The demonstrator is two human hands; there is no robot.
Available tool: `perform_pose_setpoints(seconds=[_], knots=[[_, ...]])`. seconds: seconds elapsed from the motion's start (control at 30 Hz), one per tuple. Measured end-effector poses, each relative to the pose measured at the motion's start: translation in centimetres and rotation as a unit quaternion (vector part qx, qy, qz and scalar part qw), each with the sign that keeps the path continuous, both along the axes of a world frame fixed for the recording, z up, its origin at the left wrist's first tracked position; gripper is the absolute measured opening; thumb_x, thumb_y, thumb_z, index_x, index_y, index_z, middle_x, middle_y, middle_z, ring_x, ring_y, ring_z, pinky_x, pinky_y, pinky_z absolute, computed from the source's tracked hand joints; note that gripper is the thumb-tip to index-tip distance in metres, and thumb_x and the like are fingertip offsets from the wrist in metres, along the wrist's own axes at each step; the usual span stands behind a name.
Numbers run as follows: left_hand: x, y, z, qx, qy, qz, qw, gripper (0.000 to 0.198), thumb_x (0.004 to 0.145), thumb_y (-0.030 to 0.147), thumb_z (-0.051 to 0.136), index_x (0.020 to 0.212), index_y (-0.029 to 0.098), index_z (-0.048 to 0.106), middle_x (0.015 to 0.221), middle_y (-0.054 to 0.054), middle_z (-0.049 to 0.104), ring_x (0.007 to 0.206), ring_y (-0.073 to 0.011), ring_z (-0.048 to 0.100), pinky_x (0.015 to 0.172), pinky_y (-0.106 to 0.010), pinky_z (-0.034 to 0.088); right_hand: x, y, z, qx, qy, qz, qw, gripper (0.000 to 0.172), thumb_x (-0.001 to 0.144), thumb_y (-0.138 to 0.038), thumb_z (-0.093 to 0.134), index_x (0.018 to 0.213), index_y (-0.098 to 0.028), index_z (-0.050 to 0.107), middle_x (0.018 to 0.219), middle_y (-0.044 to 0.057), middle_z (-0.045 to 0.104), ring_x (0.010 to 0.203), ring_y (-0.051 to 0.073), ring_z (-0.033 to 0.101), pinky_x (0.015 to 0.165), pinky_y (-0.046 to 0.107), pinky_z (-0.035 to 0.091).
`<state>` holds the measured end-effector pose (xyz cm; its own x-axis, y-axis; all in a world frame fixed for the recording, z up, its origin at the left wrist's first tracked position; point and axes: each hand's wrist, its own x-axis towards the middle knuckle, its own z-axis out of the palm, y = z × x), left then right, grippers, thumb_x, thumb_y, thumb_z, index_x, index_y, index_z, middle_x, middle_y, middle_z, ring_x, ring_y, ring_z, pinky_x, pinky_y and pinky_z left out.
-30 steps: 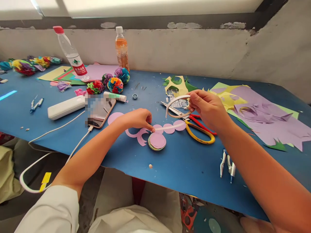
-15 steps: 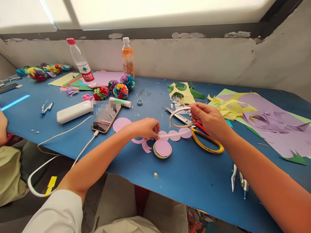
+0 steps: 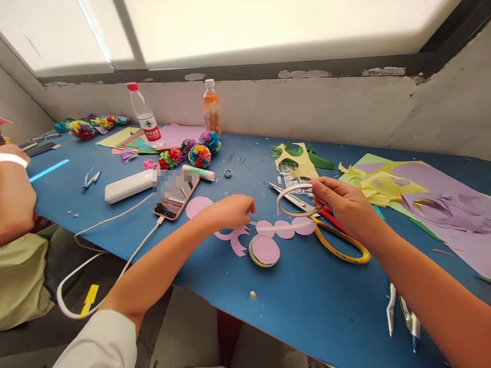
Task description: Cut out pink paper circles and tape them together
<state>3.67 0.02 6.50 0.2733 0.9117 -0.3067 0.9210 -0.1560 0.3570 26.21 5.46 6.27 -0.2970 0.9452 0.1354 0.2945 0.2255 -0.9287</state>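
Note:
My right hand pinches the edge of a roll of tape, a thin pale ring held upright above the scissors. My left hand hovers with bent fingers by the left end of a white tape strip; its fingertips are partly hidden. That strip runs across a row of pink paper circles. Nearer me lies a stack of round paper pieces, pink on top. Under and beside my left hand are a larger pink circle and curved pink scraps.
A charging phone, white power bank, glue stick and paper flowers lie left. Two bottles stand behind: water, orange drink. Cut paper and compasses lie right. Another person's arm is at far left.
The view has tilted, so everything sits lower and further right. My left hand has lifted slightly away from the strip's left end. The right hand keeps the tape roll in the same place.

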Motion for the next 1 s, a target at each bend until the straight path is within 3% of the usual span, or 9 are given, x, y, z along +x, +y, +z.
perform_pose_setpoints(seconds=[0.07, 0.13, 0.2, 0.4, 0.53, 0.7, 0.9, 1.0], knots=[[0.4, 0.0, -0.2, 0.044, 0.032, 0.028, 0.998, 0.027, 0.09, 0.026, 0.042, 0.108, 0.017, 0.06, 0.118, -0.008, 0.064, 0.106, -0.0226, 0.06, 0.083, -0.03, 0.045, 0.0, 0.0, -0.1, -0.002, 0.001, 0.001, 1.0, 0.037, 0.076, -0.057, 0.063, 0.073, -0.02, 0.061, 0.059, -0.002, 0.043, 0.057, 0.011, 0.039, 0.053, 0.025, 0.035], [1.0, 0.1, -0.8, 0.056, 0.026, 0.033, 0.998, 0.034, 0.093, 0.04, 0.04, 0.104, 0.016, 0.062, 0.115, -0.009, 0.065, 0.103, -0.0252, 0.06, 0.081, -0.033, 0.044, -0.1, -0.1, -0.3, 0.0, 0.01, 0.005, 1.0, 0.035, 0.076, -0.056, 0.063, 0.074, -0.02, 0.062, 0.058, -0.003, 0.041, 0.057, 0.011, 0.039, 0.053, 0.025, 0.034], [1.6, 0.3, -1.7, 0.064, 0.0, 0.023, 0.998, 0.038, 0.088, 0.051, 0.047, 0.1, 0.017, 0.062, 0.112, -0.008, 0.065, 0.098, -0.0241, 0.061, 0.073, -0.03, 0.044, -0.2, -0.1, -0.4, 0.0, 0.031, 0.007, 0.999, 0.035, 0.075, -0.055, 0.065, 0.073, -0.02, 0.061, 0.057, -0.004, 0.042, 0.058, 0.011, 0.04, 0.054, 0.025, 0.035], [1.5, 1.5, -3.8, 0.023, -0.127, 0.045, 0.991, 0.035, 0.075, 0.05, 0.064, 0.092, 0.02, 0.062, 0.095, -0.001, 0.067, 0.081, -0.0167, 0.061, 0.057, -0.025, 0.038, -0.7, -0.3, 0.0, -0.013, 0.089, 0.014, 0.996, 0.036, 0.071, -0.054, 0.07, 0.07, -0.02, 0.059, 0.058, -0.004, 0.04, 0.056, 0.01, 0.038, 0.053, 0.026, 0.035], [1.4, 1.4, -3.5, 0.014, -0.133, 0.042, 0.99, 0.036, 0.072, 0.049, 0.067, 0.093, 0.021, 0.064, 0.095, -0.002, 0.069, 0.081, -0.0176, 0.062, 0.057, -0.025, 0.038, -0.9, -0.6, 0.2, -0.018, 0.099, 0.019, 0.995, 0.035, 0.071, -0.054, 0.071, 0.069, -0.021, 0.06, 0.058, -0.003, 0.04, 0.055, 0.011, 0.036, 0.051, 0.028, 0.034], [2.3, 0.2, -2.7, -0.018, -0.089, 0.056, 0.994, 0.02, 0.08, 0.038, 0.059, 0.083, 0.02, 0.066, 0.089, -0.003, 0.071, 0.081, -0.0188, 0.062, 0.059, -0.026, 0.04, -1.0, -0.7, 0.1, -0.021, 0.107, 0.026, 0.994, 0.036, 0.074, -0.055, 0.069, 0.069, -0.021, 0.059, 0.058, -0.003, 0.036, 0.056, 0.011, 0.034, 0.05, 0.027, 0.034], [2.7, 0.1, -3.5, 0.058, -0.115, -0.009, 0.992, 0.041, 0.075, 0.037, 0.069, 0.111, 0.019, 0.062, 0.117, -0.007, 0.06, 0.107, -0.0219, 0.058, 0.083, -0.027, 0.047, -0.9, -0.8, 0.1, -0.02, 0.117, 0.033, 0.992, 0.032, 0.075, -0.051, 0.069, 0.07, -0.021, 0.06, 0.058, -0.003, 0.035, 0.056, 0.01, 0.034, 0.051, 0.027, 0.033], [2.7, 0.4, -3.8, 0.06, -0.114, -0.025, 0.991, 0.042, 0.077, 0.031, 0.067, 0.117, 0.019, 0.061, 0.117, -0.008, 0.058, 0.108, -0.0226, 0.057, 0.087, -0.029, 0.047, -0.8, -0.7, 0.2, -0.018, 0.115, 0.032, 0.993, 0.033, 0.073, -0.053, 0.07, 0.07, -0.021, 0.061, 0.057, -0.004, 0.036, 0.054, 0.01, 0.034, 0.051, 0.028, 0.033]])
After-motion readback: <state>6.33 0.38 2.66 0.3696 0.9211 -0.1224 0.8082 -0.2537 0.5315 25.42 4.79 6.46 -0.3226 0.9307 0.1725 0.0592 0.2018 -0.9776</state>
